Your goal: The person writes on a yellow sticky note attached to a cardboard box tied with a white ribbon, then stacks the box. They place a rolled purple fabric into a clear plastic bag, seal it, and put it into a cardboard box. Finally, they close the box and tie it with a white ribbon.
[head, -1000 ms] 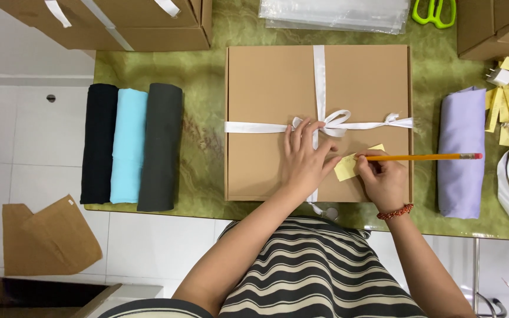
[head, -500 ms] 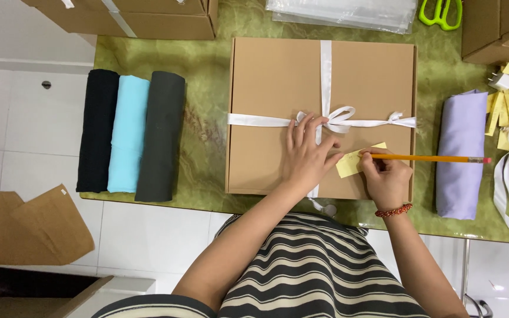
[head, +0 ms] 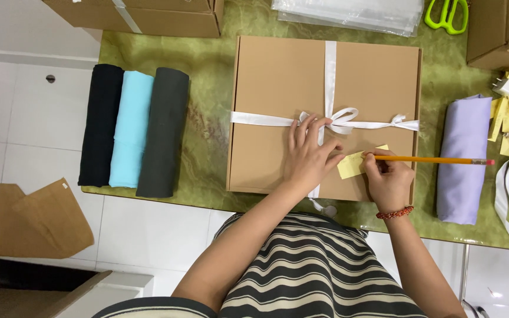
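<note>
From the head camera we see a flat brown box [head: 278, 106] tied with white ribbon [head: 330, 76] on the green counter [head: 207, 118]. Our left hand [head: 308, 154] lies spread flat on the lid, pinning a yellow note [head: 351, 165]. Our right hand [head: 389, 179] is clenched around an orange pencil [head: 437, 159], tip on the note. Three rolled cloths [head: 131, 131] lie to the left.

I see a green marbled tabletop [head: 207, 118] as the work surface, its near edge running across the lower view. Below and left of it lies a floor [head: 30, 118] of large white tiles with thin grout lines. A cardboard scrap [head: 39, 221] rests on the tiles at lower left. An open box [head: 25, 291] occupies the bottom-left corner. Lighting is even, with soft glare on the tabletop.
</note>
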